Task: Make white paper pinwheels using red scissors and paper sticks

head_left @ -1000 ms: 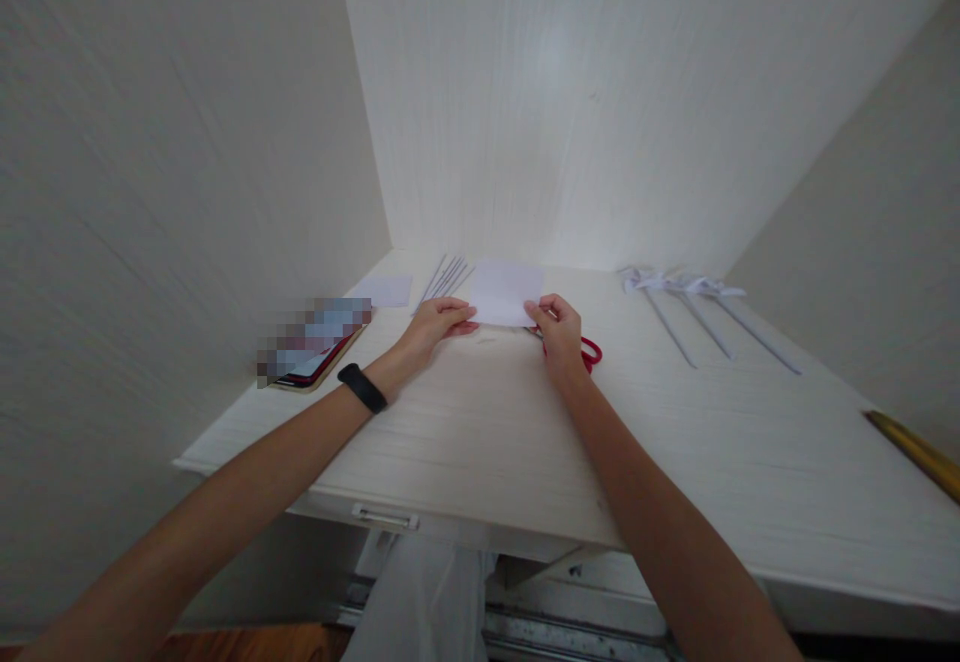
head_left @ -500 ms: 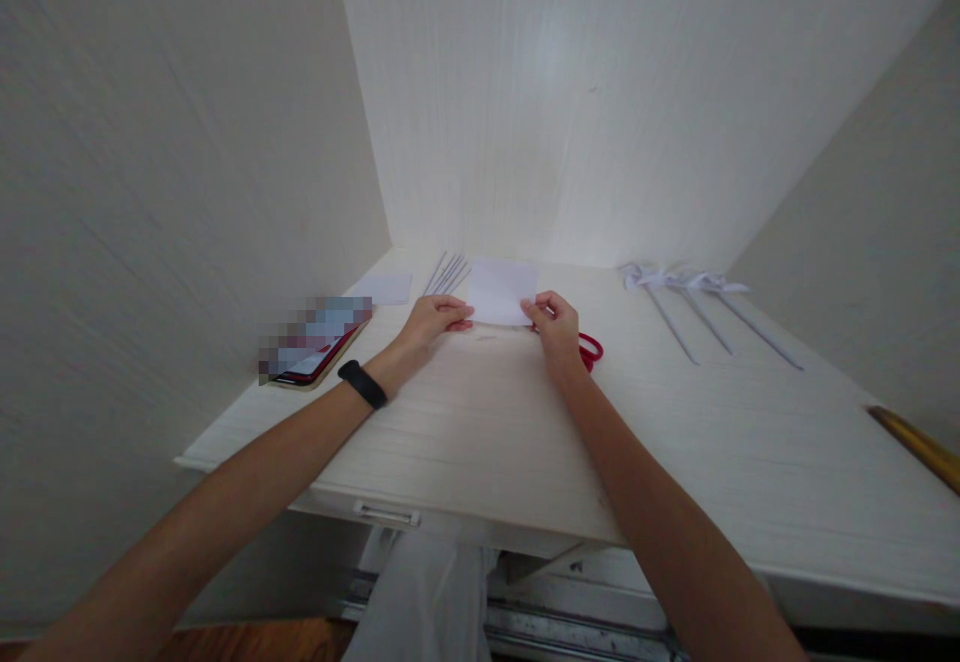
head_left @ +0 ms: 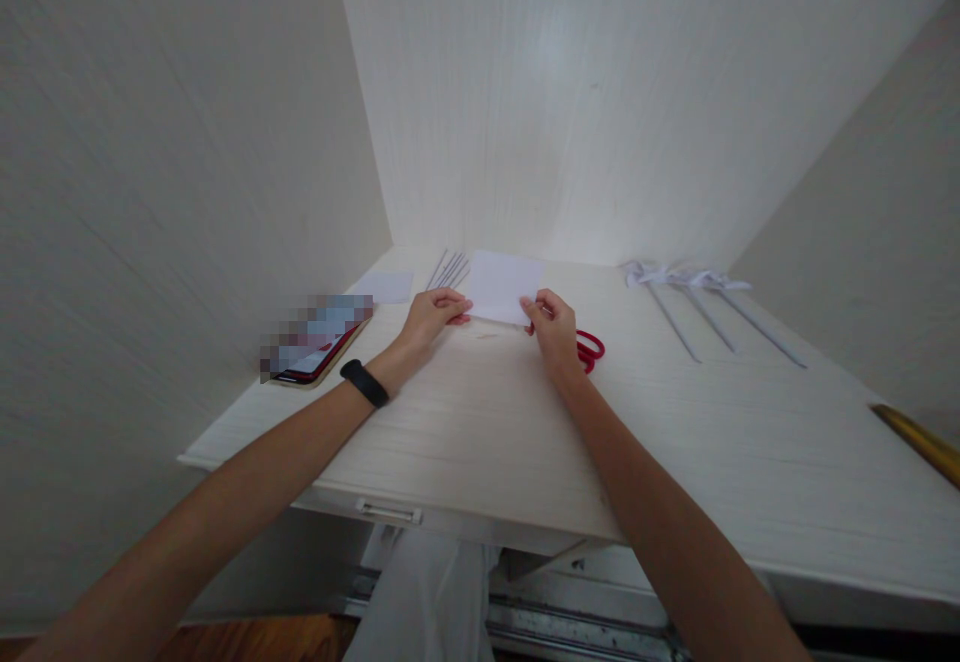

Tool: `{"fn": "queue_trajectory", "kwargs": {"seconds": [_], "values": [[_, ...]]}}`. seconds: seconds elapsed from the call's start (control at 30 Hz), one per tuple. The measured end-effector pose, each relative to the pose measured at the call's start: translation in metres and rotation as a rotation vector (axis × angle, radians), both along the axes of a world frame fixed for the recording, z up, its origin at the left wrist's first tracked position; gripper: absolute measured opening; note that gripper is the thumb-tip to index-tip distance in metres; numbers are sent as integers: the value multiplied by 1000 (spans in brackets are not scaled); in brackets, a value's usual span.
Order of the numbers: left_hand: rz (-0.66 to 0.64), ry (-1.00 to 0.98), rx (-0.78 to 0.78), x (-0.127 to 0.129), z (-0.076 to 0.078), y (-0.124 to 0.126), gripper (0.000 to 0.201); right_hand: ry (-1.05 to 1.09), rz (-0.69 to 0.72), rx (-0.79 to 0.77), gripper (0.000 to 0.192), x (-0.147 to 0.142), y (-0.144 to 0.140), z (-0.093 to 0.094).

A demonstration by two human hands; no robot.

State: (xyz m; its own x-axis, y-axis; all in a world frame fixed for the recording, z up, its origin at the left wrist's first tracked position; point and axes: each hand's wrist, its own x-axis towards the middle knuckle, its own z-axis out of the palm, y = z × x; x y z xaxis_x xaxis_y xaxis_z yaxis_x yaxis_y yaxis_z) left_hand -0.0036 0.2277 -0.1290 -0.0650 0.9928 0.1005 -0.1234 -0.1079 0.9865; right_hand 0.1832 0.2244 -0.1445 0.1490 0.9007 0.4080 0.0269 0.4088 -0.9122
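Compared with the earlier frames, the white sheet of paper (head_left: 504, 286) is seen lifted slightly at its far edge, and both hands are drawn a little nearer the tabletop's back edge. The sheet is pinched at its near left corner by the left hand (head_left: 431, 314) and at its near right corner by the right hand (head_left: 553, 327); each grip is closed on the paper, with the fingers curled over it. The sheet is held just above the tabletop (head_left: 525, 422), towards the middle of the back edge. Red scissors (head_left: 589, 348) lie just beside the right hand. Thin paper strips (head_left: 448, 270) lie behind the left hand, a phone (head_left: 315, 354) near the left edge, and paper pinwheels (head_left: 697, 302) towards the back right corner.
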Motion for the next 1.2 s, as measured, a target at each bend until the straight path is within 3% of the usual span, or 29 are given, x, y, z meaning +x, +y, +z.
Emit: {"fn": "queue_trajectory", "kwargs": {"seconds": [1.2], "values": [[-11, 47, 19, 0, -2, -2, 21, -11, -12, -6, 27, 1, 3, -5]]}}
